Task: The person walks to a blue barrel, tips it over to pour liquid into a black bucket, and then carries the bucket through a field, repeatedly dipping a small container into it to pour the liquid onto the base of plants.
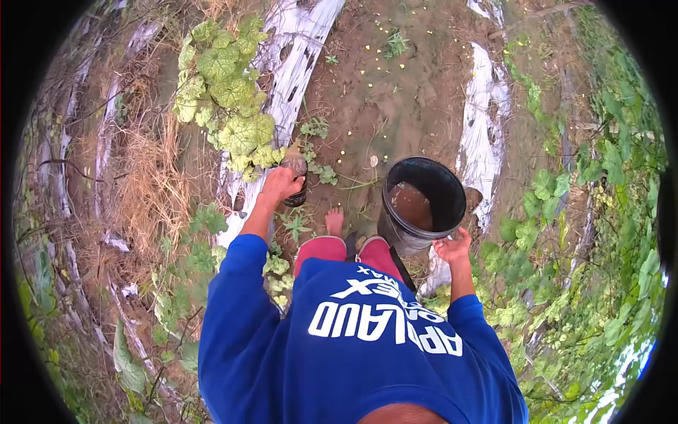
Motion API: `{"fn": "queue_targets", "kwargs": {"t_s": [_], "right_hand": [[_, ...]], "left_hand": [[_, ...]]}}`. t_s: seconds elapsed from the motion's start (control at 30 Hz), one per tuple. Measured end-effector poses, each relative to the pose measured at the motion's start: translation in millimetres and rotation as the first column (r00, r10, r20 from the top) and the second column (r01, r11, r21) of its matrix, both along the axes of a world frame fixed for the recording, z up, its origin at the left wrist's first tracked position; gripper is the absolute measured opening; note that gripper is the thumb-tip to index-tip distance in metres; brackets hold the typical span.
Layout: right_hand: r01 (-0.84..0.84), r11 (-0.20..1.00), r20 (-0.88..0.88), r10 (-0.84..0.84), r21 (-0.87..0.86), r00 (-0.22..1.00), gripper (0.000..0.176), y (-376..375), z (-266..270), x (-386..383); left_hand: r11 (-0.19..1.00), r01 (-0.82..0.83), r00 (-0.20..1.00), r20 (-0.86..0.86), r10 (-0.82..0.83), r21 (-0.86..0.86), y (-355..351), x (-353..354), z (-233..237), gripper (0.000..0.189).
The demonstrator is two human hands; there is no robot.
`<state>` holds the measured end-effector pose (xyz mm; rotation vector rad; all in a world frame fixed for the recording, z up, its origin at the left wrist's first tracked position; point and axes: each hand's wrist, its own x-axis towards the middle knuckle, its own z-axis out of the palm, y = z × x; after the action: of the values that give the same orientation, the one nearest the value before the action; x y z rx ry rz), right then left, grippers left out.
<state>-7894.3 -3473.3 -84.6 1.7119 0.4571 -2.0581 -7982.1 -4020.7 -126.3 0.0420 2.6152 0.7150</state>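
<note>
- Bucket, black, open mouth turned up toward the head; brown contents with pale specks low inside, liquid or solid hard to tell. Nearer than the bucket, blue sweatshirt with white lettering; just to the bucket's left, red legwear.
- At the bucket's near right rim: right hand, palm turned up, fingers half curled against the edge. Firmness of grip impossible to tell; probably placed there to steady the bucket and keep the mouth facing up. Resting on ground or hanging, cannot tell.
- Left of the bucket, apart from it: bare foot, toes pointing ahead.
- Farther left of the bucket: left hand, fingers closed around a dark container. Gripped by the side, seemingly to keep control of its tilt; contents hidden.
- Ahead and left of the bucket: yellow-green leafy vine, reaching close to the left hand, over a torn white sheet, probably laid as ground cover.
- Straight ahead of the bucket: bare brown soil, dotted with small yellow bits.
- Ahead and right of the bucket: second torn white strip, with green foliage farther right.
</note>
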Motion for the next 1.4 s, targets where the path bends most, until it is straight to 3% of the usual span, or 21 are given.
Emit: {"fn": "queue_targets", "kwargs": {"t_s": [0.13, 0.2, 0.33, 0.47, 0.5, 0.53, 0.57, 0.63, 0.7, 0.8, 0.93, 1.0, 1.07, 1.13, 1.17, 1.23, 1.27, 1.4], "right_hand": [[0.051, 0.998, 0.059, -0.053, 0.024, 0.997, 0.074, 16.7, 1.8, -13.8], [0.048, 0.995, 0.009, -0.049, 0.082, 0.999, 0.089, 23.8, 1.4, -24.2], [0.086, 0.991, 0.009, -0.088, 0.101, 0.996, 0.090, 40.8, -6.9, -54.9], [0.094, 0.984, 0.064, -0.104, 0.148, 0.992, 0.091, 65.9, -35.8, -89.5], [0.133, 0.989, 0.183, -0.142, 0.058, 0.973, 0.079, 76.0, -42.8, -104.2], [0.126, 0.989, 0.161, -0.137, 0.077, 0.977, 0.080, 77.3, -48.3, -116.7], [0.123, 0.989, 0.255, -0.139, 0.079, 0.957, 0.081, 78.0, -46.2, -136.3], [0.168, 0.985, 0.227, -0.171, 0.032, 0.959, 0.083, 90.7, -68.5, -167.1], [0.176, 0.983, 0.269, -0.182, 0.048, 0.946, 0.083, 101.2, -73.0, -180.8], [0.263, 0.962, 0.273, -0.235, -0.069, 0.933, 0.081, 123.2, -96.4, -232.4], [0.258, 0.965, 0.128, -0.251, -0.038, 0.959, 0.081, 130.4, -105.4, -310.0], [0.363, 0.932, 0.250, -0.352, 0.000, 0.902, 0.079, 130.1, -93.5, -352.0], [0.346, 0.938, 0.214, -0.332, -0.030, 0.919, 0.082, 131.3, -87.4, -391.9], [0.431, 0.901, 0.226, -0.428, 0.041, 0.875, 0.086, 132.9, -89.5, -438.6], [0.428, 0.903, 0.219, -0.426, 0.044, 0.878, 0.086, 135.8, -90.6, -463.5], [0.407, 0.905, -0.005, -0.410, 0.120, 0.912, 0.095, 133.9, -98.6, -499.3], [0.429, 0.893, 0.008, -0.434, 0.133, 0.901, 0.090, 131.1, -93.7, -522.4], [0.390, 0.921, -0.026, -0.389, 0.026, 0.921, 0.090, 139.3, -89.3, -613.0]], "left_hand": [[0.998, -0.014, 0.992, 0.122, 0.021, -0.062, -15.9, -16.8, -18.1, 0.037], [0.999, -0.025, 0.991, 0.131, 0.029, -0.032, -17.7, -21.6, -17.0, 0.034], [1.000, -0.026, 0.997, 0.075, 0.026, 0.004, -24.3, -26.0, -22.0, 0.034], [0.988, -0.155, 0.985, 0.075, 0.154, 0.013, -18.7, -32.3, -18.6, 0.037], [0.976, -0.216, 0.976, 0.031, 0.215, 0.031, -8.0, -39.4, -8.8, 0.038], [0.963, -0.269, 0.962, 0.055, 0.269, -0.010, -4.2, -42.0, -10.0, 0.039], [0.962, -0.268, 0.959, 0.084, 0.271, -0.041, -5.7, -40.1, -25.8, 0.040], [0.935, -0.348, 0.936, 0.039, 0.351, -0.061, 9.9, -52.5, -14.1, 0.042], [0.903, -0.413, 0.895, 0.130, 0.427, -0.121, 22.8, -67.9, -3.0, 0.043], [0.858, -0.491, 0.866, 0.027, 0.500, -0.149, 47.7, -110.9, 9.7, 0.038], [0.808, -0.588, 0.804, 0.079, 0.589, -0.032, 72.8, -193.8, 16.3, 0.039], [0.794, -0.607, 0.793, 0.076, 0.605, 0.017, 81.2, -243.5, 8.1, 0.040], [0.818, -0.569, 0.822, 0.062, 0.566, 0.080, 78.7, -296.4, -14.0, 0.044], [0.858, -0.513, 0.858, -0.008, 0.513, 0.011, 77.2, -354.9, -42.8, 0.043], [0.867, -0.499, 0.866, 0.006, 0.499, -0.006, 82.8, -391.9, -32.7, 0.043], [0.866, -0.499, 0.866, -0.005, 0.499, 0.037, 85.5, -470.6, -49.7, 0.041], [0.864, -0.498, 0.867, 0.002, 0.499, 0.071, 84.4, -496.3, -54.2, 0.040], [0.908, -0.414, 0.908, -0.042, 0.416, 0.060, 88.8, -637.3, -53.4, 0.041]]}}
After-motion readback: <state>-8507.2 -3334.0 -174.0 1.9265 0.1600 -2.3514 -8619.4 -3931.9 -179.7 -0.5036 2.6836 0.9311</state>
